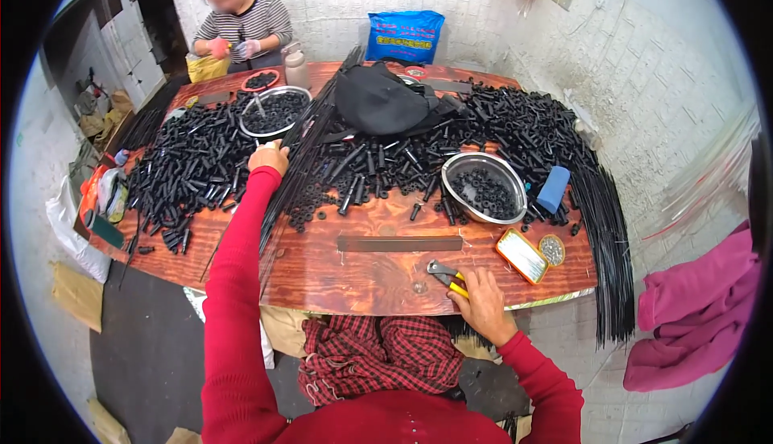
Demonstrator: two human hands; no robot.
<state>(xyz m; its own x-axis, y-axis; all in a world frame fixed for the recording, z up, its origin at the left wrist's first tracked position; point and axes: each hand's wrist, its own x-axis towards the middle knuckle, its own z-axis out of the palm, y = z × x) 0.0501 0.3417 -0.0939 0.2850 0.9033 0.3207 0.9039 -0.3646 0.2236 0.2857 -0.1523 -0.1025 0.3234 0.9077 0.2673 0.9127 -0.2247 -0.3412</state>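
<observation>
My left hand (270,156) reaches far forward with its fingers curled, beside a long bundle of thin black rods (299,150). What lies within those fingers, if anything, is hidden. Near the front edge of the table, my right hand (483,303) is closed around the yellow handles of end-cutting pliers (445,276), whose metal jaws point left. A flat dark strip (400,243) lies crosswise on the wood just beyond the pliers. To the right of them are an open rectangular tin (522,256) with a shiny inside and a small round container (551,250) of tiny metal pieces.
Heaps of short black tubular parts (515,114) cover much of the wooden table (362,283). Metal bowls (515,206) hold small black pieces. A black cloth item (382,99) and a blue block (553,189) rest among them. Across the table, another person (245,21) works with gloved hands.
</observation>
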